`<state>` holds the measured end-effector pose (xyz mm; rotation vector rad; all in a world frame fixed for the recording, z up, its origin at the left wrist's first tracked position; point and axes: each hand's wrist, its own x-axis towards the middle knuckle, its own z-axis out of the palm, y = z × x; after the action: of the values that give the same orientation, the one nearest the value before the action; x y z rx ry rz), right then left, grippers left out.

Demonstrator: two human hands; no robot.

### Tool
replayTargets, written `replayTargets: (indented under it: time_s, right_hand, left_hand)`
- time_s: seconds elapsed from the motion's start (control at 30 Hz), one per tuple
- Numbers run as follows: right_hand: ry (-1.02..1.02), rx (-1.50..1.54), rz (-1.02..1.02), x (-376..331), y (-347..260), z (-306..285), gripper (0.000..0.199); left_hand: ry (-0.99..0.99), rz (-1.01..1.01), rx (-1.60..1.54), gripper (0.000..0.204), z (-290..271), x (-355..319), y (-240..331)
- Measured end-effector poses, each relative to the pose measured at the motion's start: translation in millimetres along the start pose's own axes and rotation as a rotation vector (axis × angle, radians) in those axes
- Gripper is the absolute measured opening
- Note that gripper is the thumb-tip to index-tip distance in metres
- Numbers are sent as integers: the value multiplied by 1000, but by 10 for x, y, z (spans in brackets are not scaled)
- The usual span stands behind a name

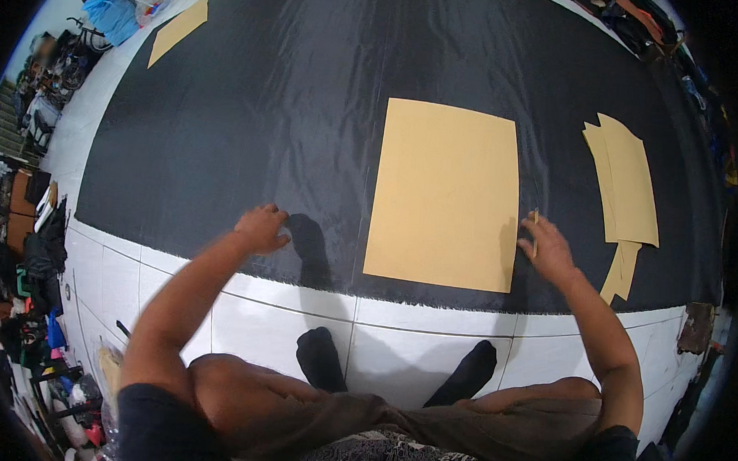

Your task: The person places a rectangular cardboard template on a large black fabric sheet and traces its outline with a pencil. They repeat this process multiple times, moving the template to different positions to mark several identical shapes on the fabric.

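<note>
Sheet (444,197), large, tan, rectangular, paper-like, lying flat on a wide black fabric (208,141) over the white tiled floor (250,324), between the hands and nearer the right. Right hand (548,248), just beside the sheet's right edge: I see its fingers grasping a slim tan stick (536,221), with overlapping tan paper-like pieces (630,188) farther right. Left hand (262,229), above the fabric: I find its fingers loosely curled, released.
</note>
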<state>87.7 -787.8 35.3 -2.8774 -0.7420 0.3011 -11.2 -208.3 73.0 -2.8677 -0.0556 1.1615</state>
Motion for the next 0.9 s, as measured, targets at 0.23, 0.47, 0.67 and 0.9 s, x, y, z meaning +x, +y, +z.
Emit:
replayTargets:
  time_s: [0.23, 0.47, 0.67, 0.9]
  right_hand:
    - [-65, -119, -4, -76, 140, -677, 43]
    - [-94, 51, 163, -124, -236, -297, 45]
    - [24, 38, 177, -320, -526, 668, 50]
    - [-99, 51, 175, -479, -603, 879, 57]
  left_hand:
    - [222, 138, -255, 67, 898, 96, 158]
    - [432, 108, -485, 74, 600, 457, 298]
    - [361, 389, -389, 81, 621, 562, 472]
    - [289, 463, -143, 91, 651, 587, 628]
